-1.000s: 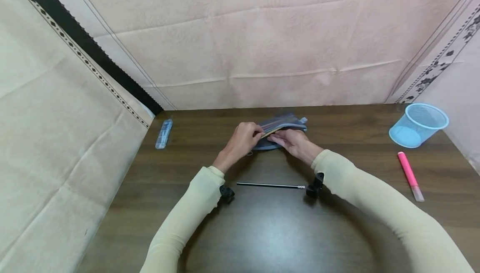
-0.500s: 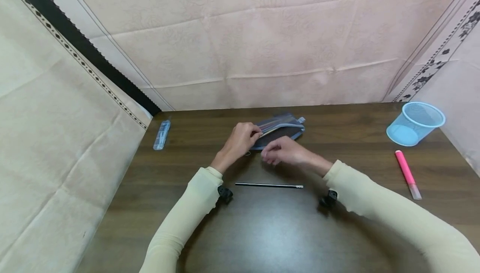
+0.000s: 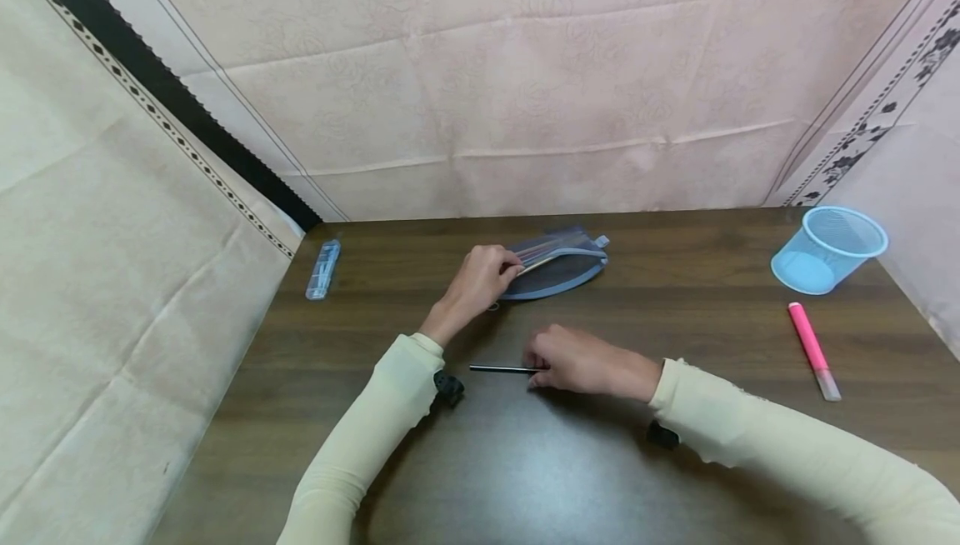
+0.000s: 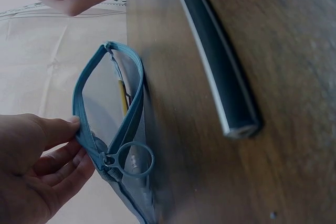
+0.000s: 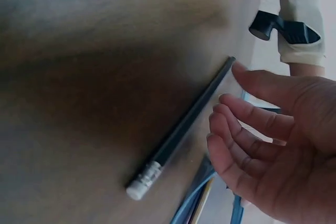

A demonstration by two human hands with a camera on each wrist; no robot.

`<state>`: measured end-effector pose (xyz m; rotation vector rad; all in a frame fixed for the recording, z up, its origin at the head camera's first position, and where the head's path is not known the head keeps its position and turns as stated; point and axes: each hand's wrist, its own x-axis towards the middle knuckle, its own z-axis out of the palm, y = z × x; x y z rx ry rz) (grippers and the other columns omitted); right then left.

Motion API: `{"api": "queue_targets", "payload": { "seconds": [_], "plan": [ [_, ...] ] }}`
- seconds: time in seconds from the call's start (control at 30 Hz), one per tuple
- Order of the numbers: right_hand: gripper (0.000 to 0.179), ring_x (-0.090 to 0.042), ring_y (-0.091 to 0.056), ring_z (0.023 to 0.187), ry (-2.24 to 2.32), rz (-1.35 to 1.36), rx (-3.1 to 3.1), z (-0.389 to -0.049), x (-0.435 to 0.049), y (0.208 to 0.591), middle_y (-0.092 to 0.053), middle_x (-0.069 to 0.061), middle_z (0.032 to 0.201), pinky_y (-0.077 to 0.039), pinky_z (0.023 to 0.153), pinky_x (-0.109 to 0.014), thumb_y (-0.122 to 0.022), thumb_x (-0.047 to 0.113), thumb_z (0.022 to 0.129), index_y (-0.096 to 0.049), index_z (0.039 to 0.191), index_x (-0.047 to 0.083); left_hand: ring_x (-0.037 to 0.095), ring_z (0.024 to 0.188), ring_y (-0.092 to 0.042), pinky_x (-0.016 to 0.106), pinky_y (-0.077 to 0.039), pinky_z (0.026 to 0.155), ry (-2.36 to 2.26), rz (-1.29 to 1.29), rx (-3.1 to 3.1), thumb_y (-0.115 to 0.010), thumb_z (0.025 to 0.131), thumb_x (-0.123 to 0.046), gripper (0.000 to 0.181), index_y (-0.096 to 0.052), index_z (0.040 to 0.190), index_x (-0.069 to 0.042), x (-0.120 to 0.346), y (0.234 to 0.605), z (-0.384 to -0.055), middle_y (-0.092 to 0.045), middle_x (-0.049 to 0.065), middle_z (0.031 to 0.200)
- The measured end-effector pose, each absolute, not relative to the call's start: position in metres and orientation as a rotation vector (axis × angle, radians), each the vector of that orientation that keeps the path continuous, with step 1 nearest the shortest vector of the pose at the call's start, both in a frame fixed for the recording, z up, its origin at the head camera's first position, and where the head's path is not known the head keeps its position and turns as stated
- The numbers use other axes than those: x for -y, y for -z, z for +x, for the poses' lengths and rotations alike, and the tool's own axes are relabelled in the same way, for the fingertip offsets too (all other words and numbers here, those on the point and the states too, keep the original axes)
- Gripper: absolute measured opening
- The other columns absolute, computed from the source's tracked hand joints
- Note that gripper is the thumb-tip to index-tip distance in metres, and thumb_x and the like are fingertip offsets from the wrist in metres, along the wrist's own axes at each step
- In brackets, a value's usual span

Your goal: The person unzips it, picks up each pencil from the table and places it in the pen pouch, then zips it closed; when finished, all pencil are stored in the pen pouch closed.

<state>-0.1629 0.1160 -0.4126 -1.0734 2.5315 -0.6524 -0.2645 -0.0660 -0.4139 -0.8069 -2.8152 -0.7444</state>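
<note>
A dark mesh pencil case [image 3: 558, 278] with blue trim lies at the back of the table, its zip mouth open. My left hand [image 3: 480, 282] pinches the case's edge between thumb and fingers. In the left wrist view, a ring zip pull [image 4: 137, 160] hangs near those fingers, and a yellow pencil [image 4: 123, 95] shows inside. A black pencil [image 5: 184, 121] with a white eraser end lies on the table. Over it hovers my right hand [image 3: 581, 362], fingers loosely bent and thumb apart from them. The right wrist view shows no firm hold on the pencil.
A light-blue mesh cup [image 3: 828, 249] stands at the right, with a pink marker [image 3: 812, 349] lying in front of it. At the far left lies a small blue-and-clear packet [image 3: 323, 270]. A pale cloth [image 3: 525, 112] hangs behind the table.
My right hand has left the pencil case and come down toward me, over the black pencil. My left hand stays on the case.
</note>
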Motion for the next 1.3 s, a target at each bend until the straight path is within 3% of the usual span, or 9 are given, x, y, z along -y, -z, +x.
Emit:
{"api": "queue_targets", "payload": {
  "seconds": [0.37, 0.47, 0.7, 0.9, 1.07, 1.17, 1.3],
  "plan": [
    [0.014, -0.008, -0.049, 0.061, 0.708, -1.190, -2.493, -0.169, -0.122, 0.443, -0.056, 0.006, 0.072, -0.042, 0.051, -0.026, -0.068, 0.005, 0.091, -0.064, 0.082, 0.014, 0.015, 0.092, -0.071, 0.032, -0.059, 0.083, 0.736, -0.805, 2.807, -0.067, 0.098, -0.016, 0.016, -0.080, 0.103, -0.008, 0.066, 0.413, -0.265, -0.077, 0.006, 0.100],
    [0.015, -0.009, -0.051, 0.061, 0.702, -1.194, -2.485, -0.166, -0.119, 0.433, -0.058, 0.005, 0.073, -0.044, 0.052, -0.028, -0.067, 0.002, 0.088, -0.063, 0.081, 0.014, 0.015, 0.091, -0.070, 0.032, -0.059, 0.082, 0.732, -0.798, 2.813, -0.067, 0.098, -0.016, 0.016, -0.080, 0.104, -0.008, 0.066, 0.413, -0.265, -0.076, 0.006, 0.100],
    [0.010, -0.005, -0.047, 0.060, 0.603, -1.217, -2.468, -0.165, -0.117, 0.434, -0.055, 0.006, 0.077, -0.042, 0.052, -0.022, -0.066, 0.005, 0.087, -0.065, 0.084, 0.014, 0.014, 0.089, -0.069, 0.031, -0.059, 0.080, 0.739, -0.798, 2.821, -0.066, 0.099, -0.017, 0.017, -0.080, 0.104, -0.008, 0.066, 0.414, -0.263, -0.076, 0.006, 0.100],
    [0.013, -0.001, -0.046, 0.060, 0.644, -1.101, -2.405, -0.160, -0.113, 0.416, -0.052, 0.009, 0.071, -0.039, 0.055, -0.018, -0.072, 0.006, 0.084, -0.063, 0.082, 0.014, 0.015, 0.089, -0.071, 0.030, -0.059, 0.079, 0.713, -0.829, 2.802, -0.065, 0.099, -0.017, 0.018, -0.079, 0.105, -0.008, 0.067, 0.415, -0.264, -0.076, 0.006, 0.101],
    [0.010, -0.003, -0.055, 0.057, 0.821, -0.915, -2.191, -0.157, -0.114, 0.410, -0.060, 0.007, 0.070, -0.052, 0.056, -0.024, -0.071, 0.002, 0.082, -0.067, 0.091, 0.006, 0.015, 0.088, -0.070, 0.031, -0.059, 0.079, 0.732, -0.825, 2.798, -0.066, 0.099, -0.017, 0.017, -0.079, 0.104, -0.008, 0.067, 0.414, -0.265, -0.076, 0.007, 0.099],
    [0.011, -0.008, -0.059, 0.057, 0.965, -0.755, -2.021, -0.159, -0.118, 0.411, -0.064, 0.003, 0.072, -0.057, 0.057, -0.031, -0.065, 0.000, 0.085, -0.068, 0.095, -0.001, 0.015, 0.088, -0.070, 0.031, -0.059, 0.079, 0.734, -0.821, 2.802, -0.066, 0.099, -0.017, 0.017, -0.080, 0.104, -0.008, 0.068, 0.414, -0.264, -0.076, 0.006, 0.099],
    [0.017, -0.008, -0.060, 0.063, 1.141, -0.539, -1.873, -0.168, -0.126, 0.417, -0.062, 0.002, 0.075, -0.056, 0.058, -0.026, -0.060, 0.004, 0.092, -0.067, 0.100, -0.008, 0.016, 0.087, -0.070, 0.031, -0.059, 0.078, 0.730, -0.826, 2.799, -0.066, 0.099, -0.017, 0.017, -0.080, 0.104, -0.008, 0.068, 0.415, -0.264, -0.076, 0.006, 0.098]
  ]
}}
